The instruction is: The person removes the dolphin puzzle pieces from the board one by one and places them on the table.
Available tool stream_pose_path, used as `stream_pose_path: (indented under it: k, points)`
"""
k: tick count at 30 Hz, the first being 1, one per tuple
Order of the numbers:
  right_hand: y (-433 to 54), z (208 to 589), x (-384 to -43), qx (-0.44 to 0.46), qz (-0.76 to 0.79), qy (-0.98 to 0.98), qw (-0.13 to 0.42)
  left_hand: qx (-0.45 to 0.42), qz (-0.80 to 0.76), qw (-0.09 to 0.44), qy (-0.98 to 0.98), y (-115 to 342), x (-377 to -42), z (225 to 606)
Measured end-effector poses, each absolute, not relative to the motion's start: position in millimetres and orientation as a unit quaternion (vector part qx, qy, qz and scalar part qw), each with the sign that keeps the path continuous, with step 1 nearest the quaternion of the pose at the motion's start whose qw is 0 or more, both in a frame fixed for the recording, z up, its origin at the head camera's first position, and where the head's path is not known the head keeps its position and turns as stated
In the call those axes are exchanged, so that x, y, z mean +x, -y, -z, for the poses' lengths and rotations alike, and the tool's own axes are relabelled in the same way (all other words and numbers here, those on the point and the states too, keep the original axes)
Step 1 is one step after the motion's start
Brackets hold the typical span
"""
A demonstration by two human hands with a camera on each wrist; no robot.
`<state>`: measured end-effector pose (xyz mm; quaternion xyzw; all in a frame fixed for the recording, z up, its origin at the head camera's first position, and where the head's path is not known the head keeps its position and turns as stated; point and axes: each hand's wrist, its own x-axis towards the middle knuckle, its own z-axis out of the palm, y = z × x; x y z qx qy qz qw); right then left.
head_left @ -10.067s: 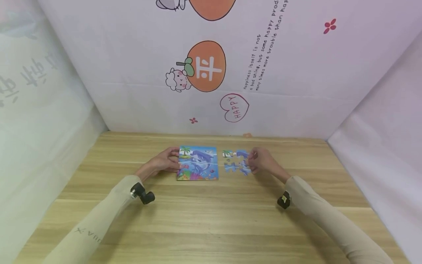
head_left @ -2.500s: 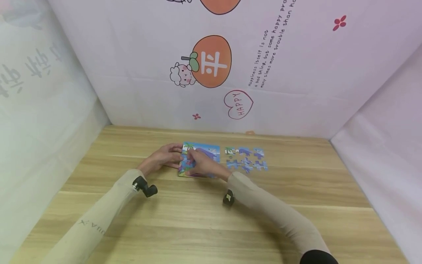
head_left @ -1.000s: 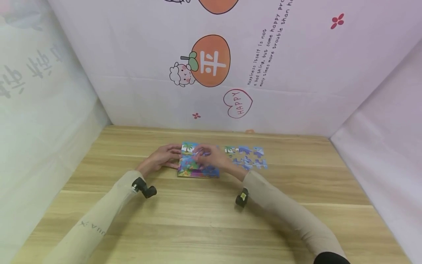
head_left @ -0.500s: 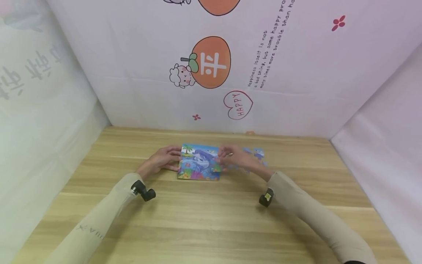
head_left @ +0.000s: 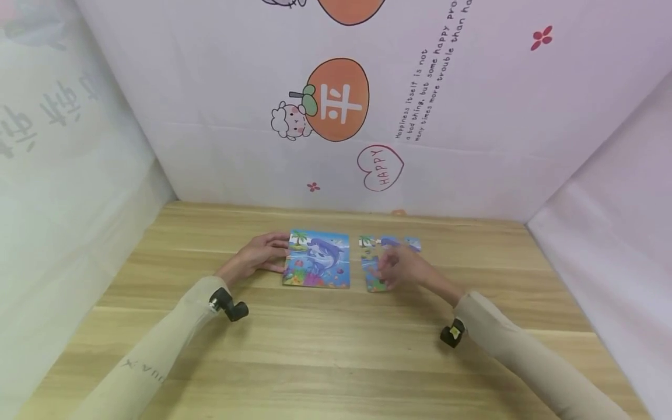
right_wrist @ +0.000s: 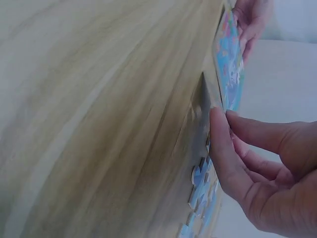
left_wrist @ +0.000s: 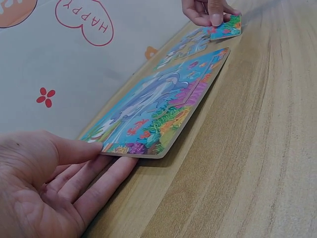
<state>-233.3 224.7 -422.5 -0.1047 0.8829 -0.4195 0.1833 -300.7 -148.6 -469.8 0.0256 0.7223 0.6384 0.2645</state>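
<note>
A square dolphin jigsaw puzzle board (head_left: 315,259) lies on the wooden table. My left hand (head_left: 262,252) pinches its left edge; in the left wrist view the thumb rests at the top edge and the other fingers reach underneath. Right of the board, my right hand (head_left: 404,266) pinches a puzzle piece (left_wrist: 229,27) with a green, coral-patterned corner between thumb and index finger. It is held at the near side of several separate puzzle pieces (head_left: 366,241) laid out in rows. The right hand covers part of these in the head view.
The wooden table (head_left: 315,350) reaches back to a white printed cloth wall (head_left: 236,116), with more white cloth on both sides. A small black wrist camera (head_left: 452,333) sits at the right cuff and another (head_left: 228,304) at the left.
My right hand has lifted a piece from over the board and carried it right, to below the loose pieces. More pieces lie there than ten seconds ago. My left hand stays at the board's edge.
</note>
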Motion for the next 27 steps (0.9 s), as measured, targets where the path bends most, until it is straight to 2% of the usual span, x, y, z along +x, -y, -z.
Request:
stream_pose_path:
  k: [19, 27]
  points:
    - [-225, 438, -228, -0.098, 0.395, -0.901, 0.153, 0.037, -0.636, 0.262, -0.725, 148, -299, 467]
    - [-225, 440, -231, -0.125, 0.386, -0.903, 0.141, 0.035, -0.635, 0.262, -0.726, 148, -299, 468]
